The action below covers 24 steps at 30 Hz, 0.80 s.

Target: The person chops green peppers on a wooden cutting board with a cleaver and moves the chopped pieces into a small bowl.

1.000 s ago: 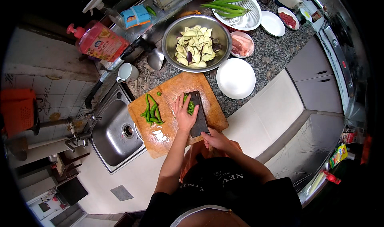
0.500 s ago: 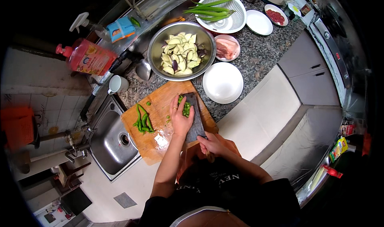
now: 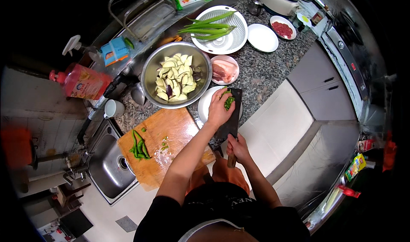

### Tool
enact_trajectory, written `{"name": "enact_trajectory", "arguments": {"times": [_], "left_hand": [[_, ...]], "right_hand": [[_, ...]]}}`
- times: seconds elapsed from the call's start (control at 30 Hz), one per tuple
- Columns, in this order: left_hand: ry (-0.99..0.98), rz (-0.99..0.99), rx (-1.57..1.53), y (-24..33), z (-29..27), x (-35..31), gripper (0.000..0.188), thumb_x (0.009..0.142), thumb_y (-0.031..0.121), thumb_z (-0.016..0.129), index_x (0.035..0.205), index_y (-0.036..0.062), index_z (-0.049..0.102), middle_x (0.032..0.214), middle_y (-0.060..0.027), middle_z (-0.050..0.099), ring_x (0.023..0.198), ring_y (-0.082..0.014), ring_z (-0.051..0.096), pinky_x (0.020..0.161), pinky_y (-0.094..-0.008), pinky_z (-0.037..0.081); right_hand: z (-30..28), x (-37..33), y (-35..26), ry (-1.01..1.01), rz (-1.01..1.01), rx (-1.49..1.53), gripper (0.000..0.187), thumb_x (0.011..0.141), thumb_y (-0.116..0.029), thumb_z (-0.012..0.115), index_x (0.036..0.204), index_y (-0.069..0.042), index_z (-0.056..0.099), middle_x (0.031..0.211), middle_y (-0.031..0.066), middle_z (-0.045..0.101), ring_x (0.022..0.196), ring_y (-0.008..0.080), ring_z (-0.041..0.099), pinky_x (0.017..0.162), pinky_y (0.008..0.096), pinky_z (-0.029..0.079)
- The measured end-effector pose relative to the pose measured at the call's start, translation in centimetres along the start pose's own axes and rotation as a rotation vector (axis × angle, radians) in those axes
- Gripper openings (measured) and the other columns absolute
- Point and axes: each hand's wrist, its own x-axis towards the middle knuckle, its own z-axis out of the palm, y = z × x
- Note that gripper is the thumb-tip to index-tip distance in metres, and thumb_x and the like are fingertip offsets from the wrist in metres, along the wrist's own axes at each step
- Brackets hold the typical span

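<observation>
My right hand grips the wooden handle of a cleaver, its dark broad blade lying flat over the right part of a white plate. On the blade sits a small heap of chopped green pepper. My left hand cups that heap from the left, fingers curled against it and the blade. Left of my arms, the wooden cutting board carries several whole green peppers, a small green piece near them and some scattered bits.
A steel bowl of cut eggplant stands behind the board. Farther back are a dish of pale meat, a white colander with long green pods, an empty white plate and a dish of red meat. The sink borders the board's left.
Both hands have moved right and away from me, carrying the cleaver and chopped pepper from over the cutting board to over the white plate. The view has shifted too.
</observation>
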Motion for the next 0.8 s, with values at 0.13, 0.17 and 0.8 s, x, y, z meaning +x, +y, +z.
{"name": "enact_trajectory", "arguments": {"times": [0.13,0.17,0.8], "left_hand": [[0.037,-0.014,0.026,-1.1,1.5,0.1,0.021,0.074,0.012,0.065,0.093,0.0051,0.060,0.109,-0.0108,0.057,0.107,-0.0308,0.051,0.093,-0.0377,0.041],[0.039,-0.009,0.038,-1.7,1.7,0.0,0.020,0.074,0.011,0.065,0.092,0.0049,0.060,0.108,-0.0109,0.057,0.106,-0.0308,0.051,0.092,-0.0378,0.042],[0.001,0.066,0.129,-2.4,-2.6,-2.3,0.008,0.077,0.004,0.062,0.085,0.0048,0.062,0.088,-0.0090,0.058,0.085,-0.0286,0.054,0.077,-0.0368,0.045]], "right_hand": [[-0.7,0.6,-0.4,0.045,-0.050,-0.104,0.017,0.093,-0.021,0.053,0.085,-0.009,0.043,0.057,0.0004,0.043,0.043,0.0122,0.045,0.040,0.0280,0.039],[-0.9,0.6,-0.5,0.058,-0.052,-0.116,0.016,0.093,-0.020,0.053,0.085,-0.009,0.043,0.057,0.0005,0.044,0.043,0.0121,0.045,0.040,0.0279,0.040],[-2.6,-1.1,-4.5,0.106,-0.160,-0.114,0.010,0.094,-0.016,0.050,0.091,-0.007,0.049,0.057,-0.0021,0.043,0.043,0.0087,0.043,0.041,0.0242,0.039]]}}
